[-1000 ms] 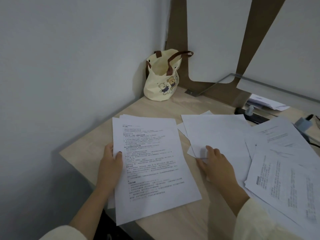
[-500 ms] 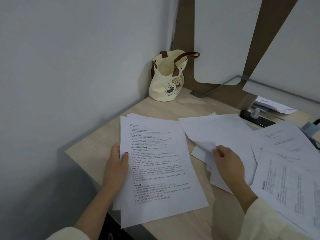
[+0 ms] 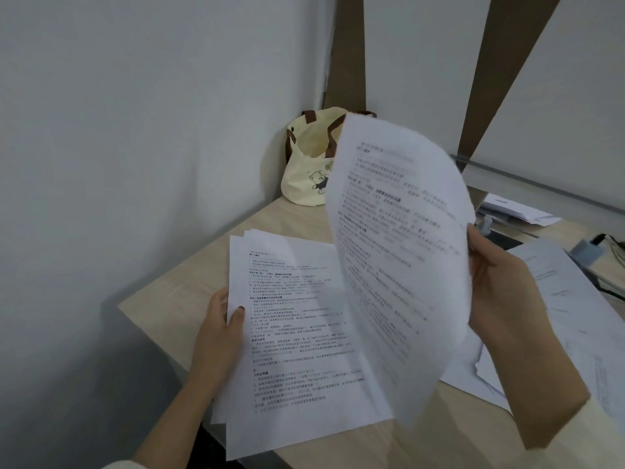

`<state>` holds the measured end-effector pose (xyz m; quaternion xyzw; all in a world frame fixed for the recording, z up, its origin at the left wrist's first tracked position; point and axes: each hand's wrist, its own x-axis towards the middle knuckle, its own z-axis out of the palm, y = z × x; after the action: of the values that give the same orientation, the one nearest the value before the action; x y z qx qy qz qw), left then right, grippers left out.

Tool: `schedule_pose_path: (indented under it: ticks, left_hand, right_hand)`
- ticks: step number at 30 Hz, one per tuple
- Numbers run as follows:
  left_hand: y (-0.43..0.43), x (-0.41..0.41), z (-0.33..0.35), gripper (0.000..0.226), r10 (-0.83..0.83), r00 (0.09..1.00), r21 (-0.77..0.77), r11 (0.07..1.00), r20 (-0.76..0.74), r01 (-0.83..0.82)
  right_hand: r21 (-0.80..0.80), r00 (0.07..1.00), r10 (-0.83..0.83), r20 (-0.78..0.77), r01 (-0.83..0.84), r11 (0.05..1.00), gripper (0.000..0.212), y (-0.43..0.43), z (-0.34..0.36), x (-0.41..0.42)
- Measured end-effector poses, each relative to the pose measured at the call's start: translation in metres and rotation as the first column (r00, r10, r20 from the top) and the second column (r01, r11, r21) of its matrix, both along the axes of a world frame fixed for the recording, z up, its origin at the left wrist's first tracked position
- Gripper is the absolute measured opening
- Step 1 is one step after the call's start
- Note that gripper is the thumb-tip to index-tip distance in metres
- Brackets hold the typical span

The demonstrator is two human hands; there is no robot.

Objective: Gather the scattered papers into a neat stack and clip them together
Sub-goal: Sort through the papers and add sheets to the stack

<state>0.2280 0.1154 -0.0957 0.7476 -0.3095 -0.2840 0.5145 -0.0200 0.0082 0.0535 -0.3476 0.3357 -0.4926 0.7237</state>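
My left hand (image 3: 220,330) grips the left edge of a small stack of printed papers (image 3: 291,336), thumb on top, at the near left corner of the wooden desk (image 3: 189,286). My right hand (image 3: 500,286) holds one printed sheet (image 3: 399,252) by its right edge, lifted and curved in the air above the stack, its text facing me. More loose printed sheets (image 3: 571,299) lie spread over the desk on the right, partly hidden behind my right arm. No clip is in view.
A cream tote bag (image 3: 311,170) with brown handles and a bear print stands in the back corner against the wall. A glass shelf edge (image 3: 541,177) with envelopes under it, a black power strip and a plug (image 3: 586,247) sit at the back right.
My right hand picked a sheet off the desk, turned it over and raised it above the stack. My left hand kept its grip on the stack.
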Motion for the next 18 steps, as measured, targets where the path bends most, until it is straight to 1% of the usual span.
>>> schedule_pose_path:
  ticks: [2,4,6,8,10,12,15,16,18]
  left_hand:
    - [0.001,-0.001,0.001,0.032,-0.008,1.000,-0.007,1.000,-0.008,0.008]
    - [0.002,-0.002,0.002,0.029,-0.016,1.000,-0.026,1.000,-0.024,0.016]
    - [0.004,-0.002,0.004,0.028,-0.028,0.998,-0.048,0.999,-0.055,0.026]
    - [0.007,-0.002,0.007,0.032,-0.060,0.992,-0.073,0.996,-0.112,0.052]
    - [0.009,-0.002,0.009,0.036,-0.100,0.979,-0.100,0.991,-0.178,0.083]
    - [0.008,-0.001,0.011,0.034,-0.102,0.972,-0.091,0.992,-0.210,0.084]
    - [0.006,0.001,0.012,0.034,-0.097,0.966,-0.067,0.994,-0.240,0.083]
    - [0.006,0.001,0.012,0.033,-0.104,0.966,-0.051,0.994,-0.235,0.094]
    - [0.005,0.001,0.012,0.032,-0.115,0.969,-0.026,0.993,-0.220,0.112]
  right_hand:
    - [0.003,1.000,0.001,0.029,-0.001,1.000,0.026,-0.004,0.004,-0.003]
    - [0.031,1.000,-0.015,-0.002,0.015,0.999,0.027,-0.010,-0.003,-0.006]
    - [0.083,0.994,-0.065,-0.083,0.072,0.994,0.031,-0.019,-0.020,-0.010]
    - [0.128,0.967,-0.123,-0.222,0.153,0.980,0.035,-0.028,-0.045,-0.015]
    - [0.161,0.925,-0.159,-0.345,0.225,0.961,0.035,-0.031,-0.068,-0.018]
    - [0.167,0.870,-0.135,-0.475,0.239,0.957,0.033,-0.033,-0.087,-0.019]
    - [0.114,0.761,-0.071,-0.645,0.188,0.976,0.030,-0.034,-0.103,-0.014]
    - [0.088,0.730,-0.056,-0.682,0.157,0.984,0.026,-0.033,-0.105,-0.011]
    - [0.037,0.699,-0.058,-0.713,0.121,0.992,0.022,-0.033,-0.105,-0.002]
